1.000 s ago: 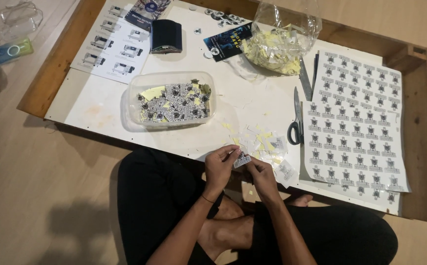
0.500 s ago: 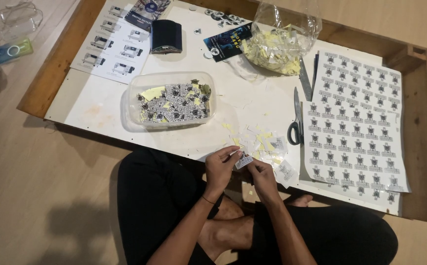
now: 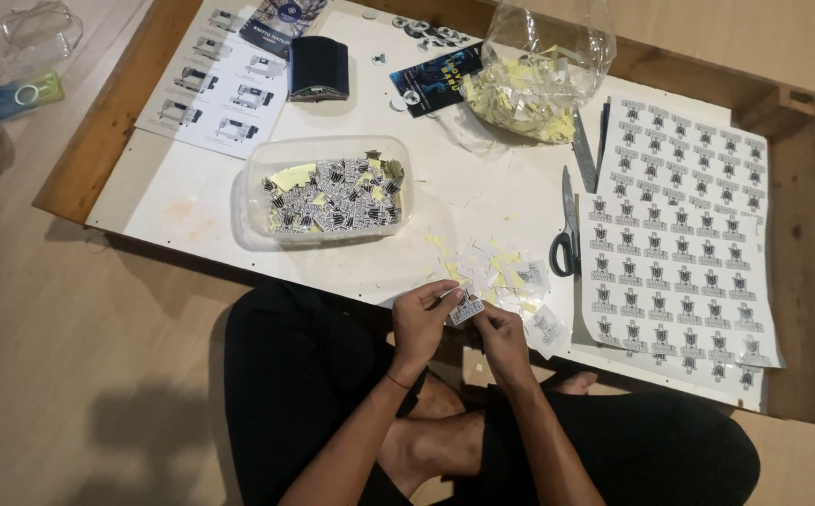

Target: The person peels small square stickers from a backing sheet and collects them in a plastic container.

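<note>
Sticker: small white printed paper sticker (image 3: 466, 308), long axis slanting up-right between my fingertips.
Hands: my left hand (image 3: 421, 323) and right hand (image 3: 501, 339) both pinch it.

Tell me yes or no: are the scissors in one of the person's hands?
No. The scissors lie on the white board beside the sticker sheets, while both hands pinch a small sticker.

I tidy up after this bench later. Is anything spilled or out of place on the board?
Small yellow and white paper scraps lie strewn on the white board just beyond both hands, outside the clear tub and the plastic bag. Nothing else stands out.
</note>
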